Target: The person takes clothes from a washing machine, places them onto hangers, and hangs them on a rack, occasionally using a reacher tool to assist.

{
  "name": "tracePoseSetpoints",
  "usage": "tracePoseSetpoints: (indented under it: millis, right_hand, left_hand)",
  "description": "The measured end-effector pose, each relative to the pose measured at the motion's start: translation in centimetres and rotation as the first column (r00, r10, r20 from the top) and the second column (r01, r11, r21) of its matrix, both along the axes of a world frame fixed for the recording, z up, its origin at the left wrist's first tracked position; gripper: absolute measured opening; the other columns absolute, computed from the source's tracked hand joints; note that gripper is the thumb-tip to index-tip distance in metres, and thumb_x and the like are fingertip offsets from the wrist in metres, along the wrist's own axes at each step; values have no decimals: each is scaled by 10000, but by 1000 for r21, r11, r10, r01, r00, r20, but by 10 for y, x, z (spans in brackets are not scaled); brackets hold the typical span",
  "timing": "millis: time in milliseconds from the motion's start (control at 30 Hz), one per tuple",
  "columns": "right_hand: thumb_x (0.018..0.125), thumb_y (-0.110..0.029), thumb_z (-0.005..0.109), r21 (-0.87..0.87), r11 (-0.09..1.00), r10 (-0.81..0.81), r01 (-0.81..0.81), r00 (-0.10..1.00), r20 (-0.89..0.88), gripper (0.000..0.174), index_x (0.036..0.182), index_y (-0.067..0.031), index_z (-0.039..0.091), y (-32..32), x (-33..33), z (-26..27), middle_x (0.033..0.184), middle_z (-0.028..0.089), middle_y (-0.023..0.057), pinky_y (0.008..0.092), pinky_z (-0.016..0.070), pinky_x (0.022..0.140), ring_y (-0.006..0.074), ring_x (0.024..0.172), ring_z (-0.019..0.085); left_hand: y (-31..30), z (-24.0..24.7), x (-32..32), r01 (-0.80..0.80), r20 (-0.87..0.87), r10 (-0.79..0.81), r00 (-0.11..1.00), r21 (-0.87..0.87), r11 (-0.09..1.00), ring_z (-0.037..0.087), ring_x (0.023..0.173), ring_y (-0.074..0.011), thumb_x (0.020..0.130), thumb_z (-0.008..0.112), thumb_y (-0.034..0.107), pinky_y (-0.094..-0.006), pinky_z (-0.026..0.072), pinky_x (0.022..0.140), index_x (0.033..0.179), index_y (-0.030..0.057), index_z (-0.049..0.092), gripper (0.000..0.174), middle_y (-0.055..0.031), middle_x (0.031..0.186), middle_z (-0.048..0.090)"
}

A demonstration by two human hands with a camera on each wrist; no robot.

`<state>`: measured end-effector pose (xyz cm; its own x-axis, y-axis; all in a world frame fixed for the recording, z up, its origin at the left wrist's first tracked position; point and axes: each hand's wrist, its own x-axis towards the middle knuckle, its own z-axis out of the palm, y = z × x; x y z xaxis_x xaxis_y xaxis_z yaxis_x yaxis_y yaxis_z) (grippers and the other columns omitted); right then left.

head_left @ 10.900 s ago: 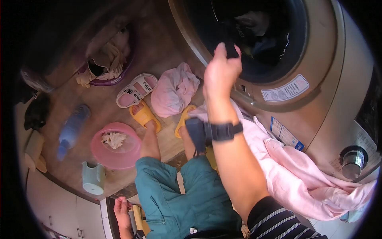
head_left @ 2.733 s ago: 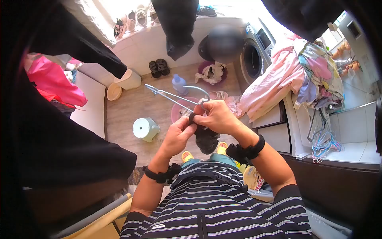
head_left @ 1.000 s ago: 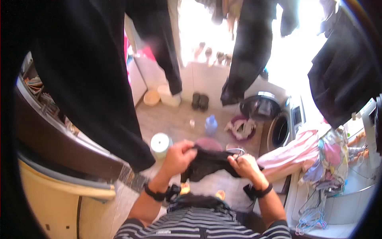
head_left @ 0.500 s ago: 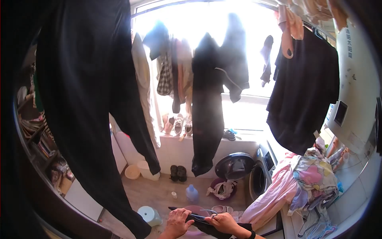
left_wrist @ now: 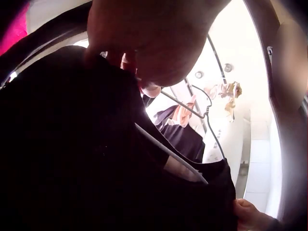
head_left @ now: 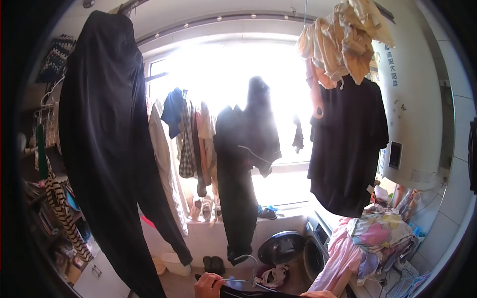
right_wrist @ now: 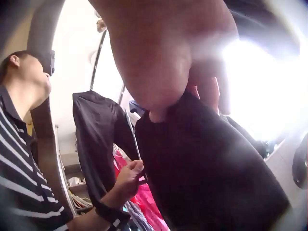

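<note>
Low in the head view, my left hand (head_left: 208,286) pinches one arm of a light wire clothes hanger (head_left: 254,268), its hook upward. A black garment (head_left: 248,294) hangs along the hanger, mostly below the frame's edge. My right hand (head_left: 318,294) shows only at the bottom edge. In the right wrist view, this right hand (right_wrist: 159,57) grips the garment (right_wrist: 202,163) from above. The left wrist view shows the hanger (left_wrist: 208,113) reaching into the opening of the cloth (left_wrist: 72,144), with my right hand (left_wrist: 248,214) at its far side.
Black trousers (head_left: 99,99) hang at the left and a black T-shirt (head_left: 348,144) at the right. Dark clothes (head_left: 236,174) hang before the window. A washing machine (head_left: 314,256) with its door open stands below, beside pink fabric (head_left: 334,258) and piled bedding (head_left: 382,228).
The head view has tilted up from the floor toward the hanging clothes. The hands, stretching the black garment a second ago, now hold it with the hanger lower in view.
</note>
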<state>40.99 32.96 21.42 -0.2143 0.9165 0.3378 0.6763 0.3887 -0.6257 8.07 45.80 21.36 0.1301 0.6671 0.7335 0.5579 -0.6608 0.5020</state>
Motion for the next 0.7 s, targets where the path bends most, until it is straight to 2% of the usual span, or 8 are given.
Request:
tracePoseSetpoints:
  millis: [200, 267, 333, 433, 500, 567, 633, 700]
  right_hand:
    - [866, -157, 635, 232, 962, -141, 145, 989, -34, 180, 1000, -37, 614, -14, -2, 45, 749, 627, 162, 430, 484, 649, 338, 706, 633]
    - [860, -128, 637, 371, 915, -193, 161, 980, 49, 147, 985, -52, 618, -24, -8, 82, 751, 622, 160, 414, 477, 622, 324, 686, 624]
    - [861, -61, 620, 569, 805, -279, 170, 954, 109, 110, 970, -77, 632, -26, -11, 108, 756, 624, 123, 343, 464, 609, 251, 652, 608]
    - [866, -221, 631, 687, 702, -376, 187, 917, 134, 193, 792, -42, 639, -21, 6, 140, 637, 588, 116, 373, 465, 578, 297, 573, 596]
    - [778, -186, 723, 837, 527, -508, 145, 844, 174, 170, 911, -117, 641, -13, 30, 150, 704, 599, 48, 387, 442, 567, 245, 599, 612]
    - [808, -166, 681, 870, 444, -589, 217, 802, 100, 131, 898, -82, 640, -29, 22, 207, 692, 601, 85, 400, 431, 576, 259, 631, 615]
    - [830, -151, 640, 854, 299, -636, 425, 757, -154, 112, 869, -47, 625, -29, 28, 243, 672, 588, 107, 376, 413, 560, 258, 602, 585]
    - [885, -200, 592, 824, 177, -631, 538, 705, -324, 188, 833, -19, 597, -28, 29, 288, 632, 535, 85, 341, 389, 557, 182, 572, 507]
  left_hand:
    - [5, 40, 7, 18, 155, -12, 988, -35, 999, 595, 889, -319, 848, 623, 79, -394, 470, 799, 889, 21, 614, 71, -144, 915, 619]
    - [4, 54, 8, 43, 227, -38, 973, -14, 999, 586, 943, -309, 836, 636, 73, -390, 458, 844, 950, 23, 619, 126, -150, 983, 615]
    - [0, 68, 6, -23, 266, -13, 964, 131, 991, 555, 1027, -315, 815, 642, 52, -395, 428, 910, 1019, 26, 607, 208, -158, 1064, 592]
    - [-8, 71, -7, -5, 312, -40, 949, 143, 990, 480, 1167, -334, 791, 637, 20, -408, 362, 1012, 1120, 35, 570, 336, -173, 1214, 519]
    - [-10, 60, -19, -76, 261, 33, 965, 154, 985, 479, 1170, -333, 789, 631, 8, -403, 359, 1017, 1130, 33, 563, 348, -173, 1221, 512]
    - [-9, 42, -33, -44, 199, 19, 980, 123, 991, 496, 1136, -330, 805, 628, 28, -402, 406, 960, 1134, 31, 565, 335, -181, 1235, 503]
    - [-10, 24, -45, -8, 201, 2, 980, 27, 1000, 505, 1117, -328, 816, 624, 43, -400, 438, 913, 1139, 29, 565, 328, -187, 1227, 510]
    - [-18, 17, -49, 99, 260, -79, 962, -64, 993, 536, 1070, -313, 834, 616, 58, -387, 468, 844, 1137, 28, 566, 308, -189, 1212, 522]
